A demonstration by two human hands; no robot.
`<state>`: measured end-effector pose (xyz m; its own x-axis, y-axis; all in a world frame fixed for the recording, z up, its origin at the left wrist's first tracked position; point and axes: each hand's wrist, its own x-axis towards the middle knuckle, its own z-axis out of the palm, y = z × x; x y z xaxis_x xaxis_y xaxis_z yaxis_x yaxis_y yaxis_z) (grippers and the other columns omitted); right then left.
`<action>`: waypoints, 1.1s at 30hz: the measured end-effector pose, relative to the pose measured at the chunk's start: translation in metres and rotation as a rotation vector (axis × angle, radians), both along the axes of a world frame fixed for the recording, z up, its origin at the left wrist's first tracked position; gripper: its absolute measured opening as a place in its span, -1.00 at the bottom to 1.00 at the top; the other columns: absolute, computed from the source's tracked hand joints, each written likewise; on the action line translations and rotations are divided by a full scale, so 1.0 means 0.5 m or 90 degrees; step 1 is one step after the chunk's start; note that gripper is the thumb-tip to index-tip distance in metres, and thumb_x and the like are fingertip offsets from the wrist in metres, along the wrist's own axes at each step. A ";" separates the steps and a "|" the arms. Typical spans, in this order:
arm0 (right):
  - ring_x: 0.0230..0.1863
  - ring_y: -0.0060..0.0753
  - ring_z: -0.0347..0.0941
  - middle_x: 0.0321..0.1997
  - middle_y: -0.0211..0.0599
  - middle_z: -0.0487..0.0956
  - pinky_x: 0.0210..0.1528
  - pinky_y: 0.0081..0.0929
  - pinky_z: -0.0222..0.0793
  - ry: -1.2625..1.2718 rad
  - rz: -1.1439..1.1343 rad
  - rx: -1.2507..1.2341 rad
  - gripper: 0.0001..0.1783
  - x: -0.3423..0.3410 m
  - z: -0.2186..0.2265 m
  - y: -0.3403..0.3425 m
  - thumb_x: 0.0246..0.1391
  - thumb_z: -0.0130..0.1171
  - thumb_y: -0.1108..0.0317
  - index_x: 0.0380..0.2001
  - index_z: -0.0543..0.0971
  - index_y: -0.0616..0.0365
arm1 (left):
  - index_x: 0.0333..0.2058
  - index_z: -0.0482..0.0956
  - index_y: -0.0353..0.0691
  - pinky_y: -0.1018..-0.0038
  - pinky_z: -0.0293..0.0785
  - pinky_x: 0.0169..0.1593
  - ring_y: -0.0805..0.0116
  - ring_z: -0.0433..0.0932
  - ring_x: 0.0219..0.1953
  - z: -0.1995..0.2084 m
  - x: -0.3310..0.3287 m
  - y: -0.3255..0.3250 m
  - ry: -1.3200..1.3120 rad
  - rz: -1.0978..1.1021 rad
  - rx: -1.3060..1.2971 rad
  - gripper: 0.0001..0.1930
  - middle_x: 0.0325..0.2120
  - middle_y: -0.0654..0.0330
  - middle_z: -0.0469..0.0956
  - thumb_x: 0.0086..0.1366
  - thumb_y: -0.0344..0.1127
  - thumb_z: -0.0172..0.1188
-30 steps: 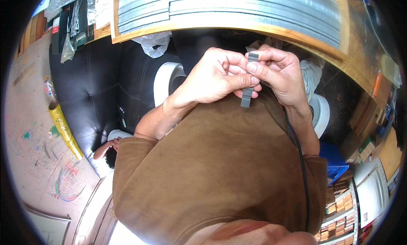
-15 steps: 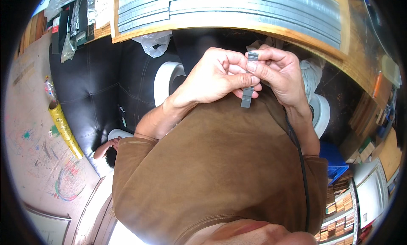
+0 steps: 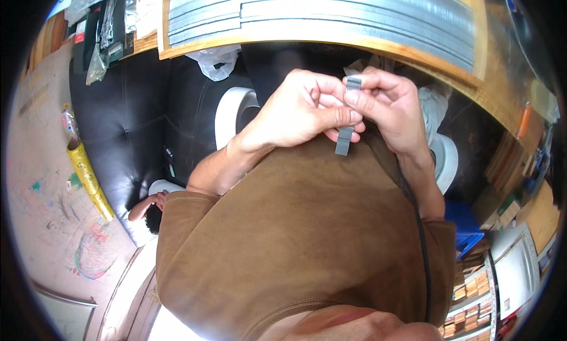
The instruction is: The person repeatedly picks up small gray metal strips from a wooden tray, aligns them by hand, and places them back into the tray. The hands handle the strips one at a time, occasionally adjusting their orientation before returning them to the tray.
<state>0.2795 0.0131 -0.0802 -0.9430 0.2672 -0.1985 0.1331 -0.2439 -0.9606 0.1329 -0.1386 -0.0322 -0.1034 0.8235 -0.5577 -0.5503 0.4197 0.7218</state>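
A short, narrow grey segmented strip (image 3: 343, 145) is held between both hands in front of my chest, its lower end showing below the fingers. My left hand (image 3: 295, 111) closes on the middle of the strip, thumb pressed against it. Higher up, my right hand (image 3: 393, 108) pinches the strip between thumb and finger near its top end. Fingers hide part of the strip's length. Beyond the hands, long silver-grey strips (image 3: 354, 22) lie in rows inside a wooden tray (image 3: 331, 46).
A white plastic bag (image 3: 215, 62) hangs under the tray's edge. White curved armrests (image 3: 227, 119) flank me. A black padded seat (image 3: 118, 116) stands to the left, with another person's arm (image 3: 142, 208) near its lower end. A blue bin (image 3: 463, 229) sits at the right.
Both hands and the strip sit very slightly lower in the picture. The grip on the strip looks the same.
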 end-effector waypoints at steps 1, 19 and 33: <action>-0.32 -0.63 0.44 -0.32 -0.42 0.53 -0.27 -0.65 0.35 0.022 -0.004 -0.038 -0.84 -0.001 0.014 -0.001 0.16 0.35 0.55 -0.19 0.68 0.33 | -0.19 0.69 -0.33 0.58 0.66 -0.27 0.41 0.74 -0.32 0.002 0.003 -0.005 0.019 0.011 0.031 -0.89 -0.35 0.12 0.74 0.41 -0.42 0.28; -0.18 -0.42 0.68 -0.19 -0.17 0.73 -0.11 -0.53 0.65 0.293 0.029 0.502 -0.78 -0.396 0.343 0.135 0.20 0.36 0.44 -0.09 0.72 0.26 | 0.38 0.29 -0.32 0.45 0.64 0.04 0.36 0.71 -0.09 0.181 -0.289 0.048 0.680 0.192 0.235 -0.28 -0.17 0.08 0.74 0.31 -0.36 0.40; -0.56 -0.35 0.61 -0.46 -0.10 0.67 -0.55 -0.52 0.59 -0.072 -0.056 0.181 -0.89 -0.877 0.151 0.206 0.15 0.26 0.58 -0.42 0.70 0.42 | 0.09 0.59 -0.39 0.15 0.32 0.33 0.00 0.48 0.20 0.074 -0.496 -0.002 1.322 -0.009 0.175 -0.45 0.09 -0.10 0.58 0.40 0.03 0.24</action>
